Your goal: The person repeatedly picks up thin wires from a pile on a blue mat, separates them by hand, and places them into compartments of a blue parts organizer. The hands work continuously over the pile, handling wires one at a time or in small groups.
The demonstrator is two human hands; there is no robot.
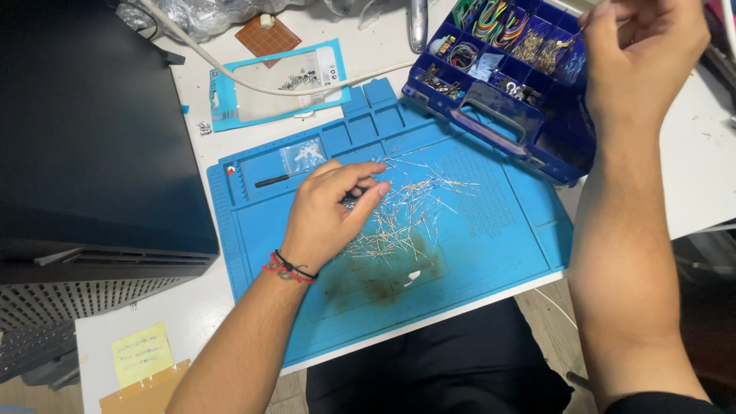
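A loose pile of thin wire-leaded resistors point(410, 211) lies spread on a blue silicone work mat point(491, 253). My left hand point(333, 211) rests on the mat at the pile's left edge, fingers curled and pinching at some of the resistors. My right hand point(640, 57) is raised over the dark blue compartment organizer box point(506, 123) at the back right, fingers closed on a small resistor point(567, 40) above a compartment holding more of them. The box lid is open and its cells hold wires and small parts.
A large black case point(92, 138) stands at the left. Behind the mat lie a blue-edged clear pouch point(276, 80), a white cable point(253, 80), a brown perforated board point(267, 36) and a small clear bag point(303, 156). A yellow sticky note point(140, 354) sits front left.
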